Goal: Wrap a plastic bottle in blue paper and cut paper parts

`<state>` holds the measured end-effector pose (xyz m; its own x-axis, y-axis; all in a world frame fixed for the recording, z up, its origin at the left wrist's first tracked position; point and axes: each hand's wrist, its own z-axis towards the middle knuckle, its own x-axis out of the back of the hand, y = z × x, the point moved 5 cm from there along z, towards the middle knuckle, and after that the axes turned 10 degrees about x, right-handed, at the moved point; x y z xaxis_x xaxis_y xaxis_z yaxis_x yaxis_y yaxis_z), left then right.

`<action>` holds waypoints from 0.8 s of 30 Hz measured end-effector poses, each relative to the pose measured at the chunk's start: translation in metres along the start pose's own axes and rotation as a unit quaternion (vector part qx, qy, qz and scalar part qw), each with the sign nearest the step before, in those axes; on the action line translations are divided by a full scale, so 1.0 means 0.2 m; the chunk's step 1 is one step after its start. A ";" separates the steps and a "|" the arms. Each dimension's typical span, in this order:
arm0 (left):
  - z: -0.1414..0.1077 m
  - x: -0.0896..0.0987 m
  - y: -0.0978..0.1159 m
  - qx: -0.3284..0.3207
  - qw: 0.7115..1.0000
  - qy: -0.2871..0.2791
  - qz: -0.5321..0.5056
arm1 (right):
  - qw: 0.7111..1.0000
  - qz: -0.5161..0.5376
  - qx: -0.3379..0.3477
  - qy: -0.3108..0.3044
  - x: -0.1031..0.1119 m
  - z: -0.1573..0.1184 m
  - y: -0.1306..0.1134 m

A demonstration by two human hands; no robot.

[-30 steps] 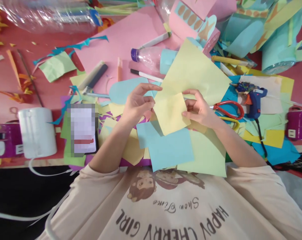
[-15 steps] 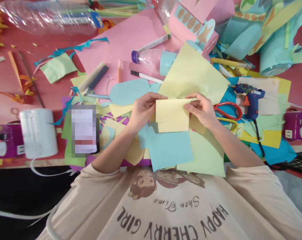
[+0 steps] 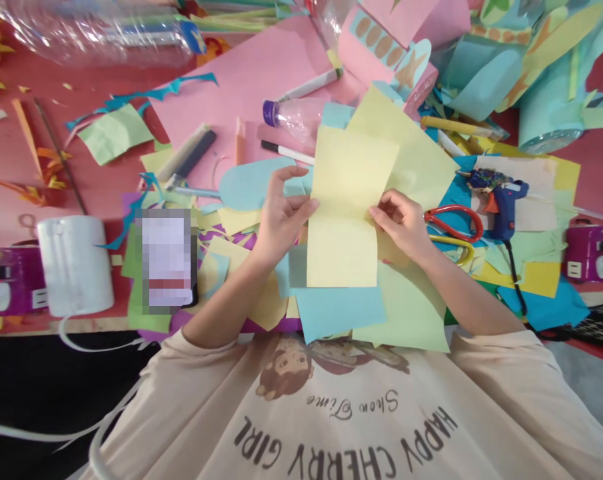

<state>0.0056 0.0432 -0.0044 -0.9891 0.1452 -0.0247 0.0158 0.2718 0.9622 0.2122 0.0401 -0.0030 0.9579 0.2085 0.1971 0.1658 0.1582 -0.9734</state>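
Note:
A pale yellow sheet of paper (image 3: 350, 193) stands unfolded in front of me, with a crease across its middle. At its left edge near the crease, my left hand (image 3: 286, 217) pinches it with the thumb and a lower finger, while the index finger is lifted apart. My right hand (image 3: 404, 223) grips the opposite edge between thumb and curled fingers. Below the sheet lies a light blue paper (image 3: 341, 313). A larger yellow-green sheet (image 3: 411, 147) lies behind it.
Red-handled scissors (image 3: 456, 223) and a blue glue gun (image 3: 506, 203) lie to the right. A plastic bottle (image 3: 296, 119) and markers are beyond my hands. A phone (image 3: 167, 257) and a white device (image 3: 76, 267) sit at left. Paper scraps cover much of the table.
The folded yellow paper has been opened out, its upper half now raised away from me. My left index finger has come off its top edge, and both hands now hold the sides.

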 end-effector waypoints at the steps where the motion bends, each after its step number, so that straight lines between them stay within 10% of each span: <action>1: -0.01 0.00 0.01 -0.013 1.000 -0.006 -0.004 | 1.000 0.019 -0.008 0.005 0.00 0.00 0.00; 7: -0.07 0.00 0.06 -0.107 0.994 -0.032 0.008 | 0.996 0.087 -0.028 0.020 0.02 0.00 -0.06; 16: -0.13 -0.01 -0.02 0.047 0.997 -0.053 0.040 | 0.983 -0.162 -0.013 -0.086 0.18 -0.16 -0.13; 20: -0.13 0.06 -0.06 0.039 0.998 -0.002 0.052 | 0.863 -0.490 0.014 -0.125 0.36 -0.20 -0.16; 24: -0.10 0.08 -0.09 0.018 0.999 0.017 0.041 | 0.789 -0.588 -0.022 -0.176 0.43 -0.25 -0.14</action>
<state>-0.0129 0.0206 -0.0167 -0.9887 0.1359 0.0635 0.1015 0.2943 0.9503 0.3024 0.0057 0.0351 0.0124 0.1988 0.9800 0.9067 0.4111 -0.0949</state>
